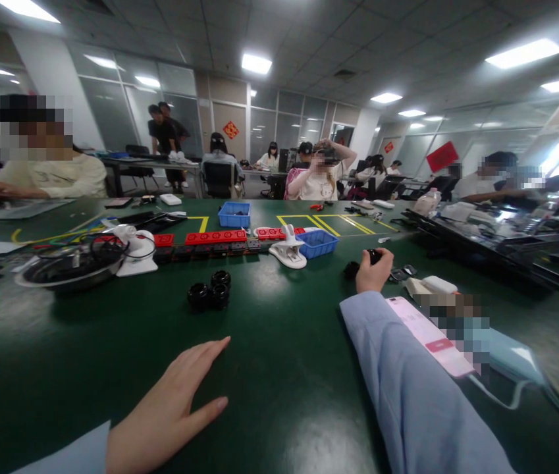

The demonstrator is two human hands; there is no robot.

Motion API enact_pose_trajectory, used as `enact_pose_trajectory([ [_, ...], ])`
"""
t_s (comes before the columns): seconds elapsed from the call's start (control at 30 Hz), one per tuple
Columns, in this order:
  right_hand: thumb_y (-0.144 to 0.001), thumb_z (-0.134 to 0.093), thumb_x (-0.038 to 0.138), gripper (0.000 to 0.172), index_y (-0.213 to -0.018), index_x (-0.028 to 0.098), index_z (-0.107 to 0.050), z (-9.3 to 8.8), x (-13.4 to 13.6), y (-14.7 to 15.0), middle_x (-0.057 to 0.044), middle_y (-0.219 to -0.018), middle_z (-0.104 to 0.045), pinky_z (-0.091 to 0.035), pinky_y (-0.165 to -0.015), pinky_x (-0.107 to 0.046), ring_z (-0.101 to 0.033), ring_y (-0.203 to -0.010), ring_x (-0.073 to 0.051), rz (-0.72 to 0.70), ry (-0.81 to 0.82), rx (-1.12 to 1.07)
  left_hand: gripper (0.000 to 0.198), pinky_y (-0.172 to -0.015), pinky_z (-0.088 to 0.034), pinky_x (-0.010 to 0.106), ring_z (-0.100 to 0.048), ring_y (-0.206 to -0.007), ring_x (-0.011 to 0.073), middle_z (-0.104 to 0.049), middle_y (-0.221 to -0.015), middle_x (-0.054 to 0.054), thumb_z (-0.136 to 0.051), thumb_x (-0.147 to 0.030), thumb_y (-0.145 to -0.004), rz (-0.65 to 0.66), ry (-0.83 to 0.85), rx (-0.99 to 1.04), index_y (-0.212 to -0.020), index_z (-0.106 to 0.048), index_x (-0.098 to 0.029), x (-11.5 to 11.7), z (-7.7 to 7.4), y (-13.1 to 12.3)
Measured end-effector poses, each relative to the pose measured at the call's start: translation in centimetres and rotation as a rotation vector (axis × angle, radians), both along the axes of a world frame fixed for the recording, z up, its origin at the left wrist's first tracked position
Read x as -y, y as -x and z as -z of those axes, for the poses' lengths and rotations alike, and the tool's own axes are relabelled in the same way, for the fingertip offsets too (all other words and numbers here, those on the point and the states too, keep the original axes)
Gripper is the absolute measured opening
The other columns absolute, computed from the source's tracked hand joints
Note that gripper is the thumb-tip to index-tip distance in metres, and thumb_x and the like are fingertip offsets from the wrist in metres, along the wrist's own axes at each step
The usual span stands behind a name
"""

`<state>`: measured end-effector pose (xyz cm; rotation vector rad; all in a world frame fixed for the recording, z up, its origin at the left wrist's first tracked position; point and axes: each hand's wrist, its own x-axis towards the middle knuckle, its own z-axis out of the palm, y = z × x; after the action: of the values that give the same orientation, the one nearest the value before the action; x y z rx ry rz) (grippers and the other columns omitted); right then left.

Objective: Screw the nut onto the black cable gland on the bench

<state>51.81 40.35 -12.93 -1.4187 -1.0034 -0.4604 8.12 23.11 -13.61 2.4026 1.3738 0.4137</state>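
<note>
Fingers of the right hand (pixel 378 271) gripped a small black part (pixel 372 255), mostly hidden by them, at the right of the green table (pixel 279 368); the left hand (pixel 173 398), near left, had fingers stretched and thumb apart, before three black rings (pixel 217 296), its sleeve (pixel 76 455) cut off

A small black piece (pixel 373 255), partly hidden, is held at the right; glossy black rings (pixel 199 298) sit bunched together farther left.
</note>
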Motion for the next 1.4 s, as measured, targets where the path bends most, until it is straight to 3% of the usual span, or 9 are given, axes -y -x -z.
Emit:
enact_pose_trajectory([
  [0.2, -0.081, -0.051, 0.028, 0.028, -0.103, 0.012, -0.051, 0.8, -1.2, 0.2, -0.014, -0.106, -0.051, -0.035, -0.092, -0.039, -0.046, -0.103, -0.025, -0.071, 0.163, 0.104, 0.066, -0.102, -0.041, 0.046, -0.04, -0.126, 0.0287, -0.038, -0.141, 0.006, -0.051, -0.053, -0.083, 0.011, 0.006, -0.003, -0.14, -0.028, -0.029, 0.1, -0.1, 0.1],
  [0.4, -0.088, -0.054, 0.038, 0.026, -0.093, 0.013, -0.055, 2.3, -2.1, -0.4, -0.005, -0.092, -0.054, -0.042, -0.083, -0.037, -0.052, -0.088, -0.018, -0.087, 0.387, 0.117, 0.065, -0.102, -0.041, 0.047, -0.041, -0.126, 0.0291, -0.039, -0.14, 0.007, -0.051, -0.052, -0.083, 0.03, -0.021, 0.01, -0.14, -0.029, -0.029, 0.0, 0.0, 0.1],
  [0.6, -0.089, -0.053, 0.038, 0.027, -0.097, 0.013, -0.055, 2.6, -2.0, -0.1, -0.005, -0.095, -0.054, -0.042, -0.082, -0.036, -0.052, -0.088, -0.018, -0.079, 0.447, 0.119, 0.065, -0.102, -0.04, 0.048, -0.041, -0.126, 0.0291, -0.039, -0.14, 0.006, -0.05, -0.053, -0.083, 0.013, 0.009, 0.002, -0.139, -0.03, -0.029, 0.1, -0.3, 0.0],
  [0.73, -0.081, -0.057, 0.035, 0.038, -0.109, 0.01, -0.051, 2.0, -1.5, 0.4, -0.013, -0.105, -0.052, -0.038, -0.089, -0.042, -0.048, -0.101, -0.026, -0.05, 0.409, 0.108, 0.065, -0.104, -0.037, 0.049, -0.039, -0.127, 0.0286, -0.038, -0.141, 0.006, -0.049, -0.053, -0.083, 0.027, 0.014, -0.003, -0.14, -0.029, -0.028, 0.1, -0.2, 0.1],
  [0.83, -0.08, -0.053, 0.035, 0.051, -0.12, 0.004, -0.042, 1.0, -0.6, 1.3, -0.023, -0.119, -0.043, -0.026, -0.098, -0.049, -0.035, -0.116, -0.033, -0.01, 0.341, 0.111, 0.064, -0.103, -0.039, 0.048, -0.041, -0.126, 0.0287, -0.04, -0.14, 0.007, -0.051, -0.052, -0.084, 0.032, -0.009, 0.019, -0.139, -0.03, -0.028, 0.0, -0.1, 0.1],
  [0.97, -0.084, -0.043, 0.035, 0.049, -0.123, 0.006, -0.04, -0.4, 1.2, 5.2, -0.022, -0.127, -0.037, -0.021, -0.101, -0.05, -0.028, -0.122, -0.032, -0.071, 0.305, 0.187, 0.063, -0.103, -0.039, 0.047, -0.041, -0.125, 0.0287, -0.04, -0.139, 0.007, -0.051, -0.052, -0.084, 0.039, -0.023, 0.047, -0.139, -0.03, -0.029, -0.1, 0.0, 0.0],
  [1.2, -0.084, -0.051, 0.029, 0.033, -0.113, 0.015, -0.053, -0.7, 4.5, 16.0, -0.011, -0.112, -0.055, -0.034, -0.095, -0.034, -0.046, -0.108, -0.023, -0.423, 0.481, 0.437, 0.063, -0.103, -0.039, 0.047, -0.042, -0.125, 0.0283, -0.041, -0.139, 0.008, -0.051, -0.05, -0.084, 0.06, -0.044, 0.047, -0.139, -0.031, -0.027, -0.3, 0.0, -0.2],
  [1.4, -0.085, -0.053, 0.025, 0.04, -0.122, 0.01, -0.047, -0.1, 6.0, 18.5, -0.014, -0.11, -0.054, -0.039, -0.089, -0.036, -0.05, -0.103, -0.024, -0.363, 0.714, 0.355, 0.065, -0.105, -0.034, 0.049, -0.038, -0.128, 0.0279, -0.038, -0.141, 0.009, -0.05, -0.047, -0.084, 0.034, -0.011, 0.016, -0.14, -0.027, -0.024, 0.2, -0.8, -0.5],
])
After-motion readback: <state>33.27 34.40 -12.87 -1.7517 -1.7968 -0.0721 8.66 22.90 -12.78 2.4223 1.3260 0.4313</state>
